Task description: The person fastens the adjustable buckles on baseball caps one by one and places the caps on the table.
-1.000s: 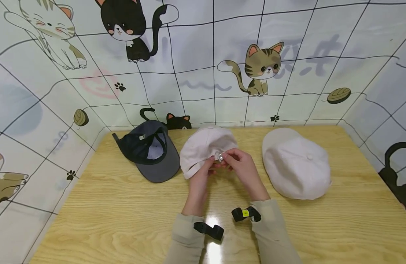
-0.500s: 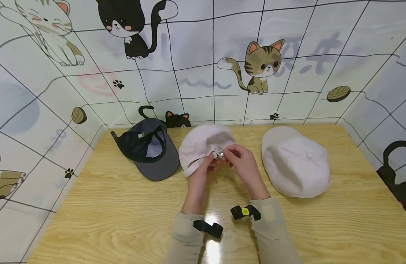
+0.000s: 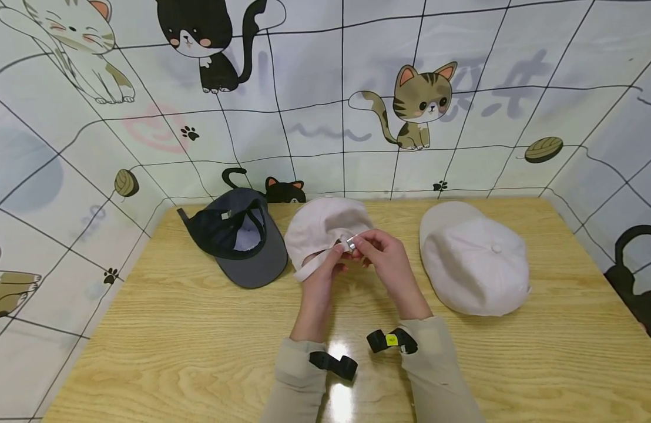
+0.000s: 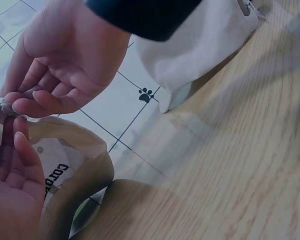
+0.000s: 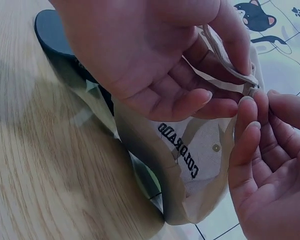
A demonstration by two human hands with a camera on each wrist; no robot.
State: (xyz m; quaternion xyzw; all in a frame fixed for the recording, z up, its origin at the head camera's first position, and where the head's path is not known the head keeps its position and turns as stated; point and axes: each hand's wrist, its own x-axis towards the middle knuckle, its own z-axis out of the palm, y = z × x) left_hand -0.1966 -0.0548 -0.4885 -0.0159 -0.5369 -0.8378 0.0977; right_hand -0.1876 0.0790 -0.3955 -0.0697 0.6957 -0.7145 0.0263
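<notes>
A pale pink cap (image 3: 325, 220) stands at the back middle of the table, its rear opening toward me. My left hand (image 3: 319, 288) pinches the cap's strap (image 3: 311, 268) between thumb and fingers. Close beside it, my right hand (image 3: 391, 264) pinches the small silver buckle (image 3: 350, 243) on that strap. Fingertips of both hands nearly meet there. In the right wrist view the strap (image 5: 222, 57) runs through the left fingers, and dark lettering (image 5: 182, 152) shows inside the cap. Fingers partly hide the buckle.
A dark grey cap (image 3: 262, 267) lies on its side to the left, its inside showing. To the right sits another pale cap (image 3: 479, 264), crown up. The wooden table (image 3: 198, 346) ends at a cat-printed cloth backdrop (image 3: 315, 76).
The strap's left part has lifted away from the cap, widening the gap behind it. Both hands have shifted only slightly, still pinching the strap and buckle.
</notes>
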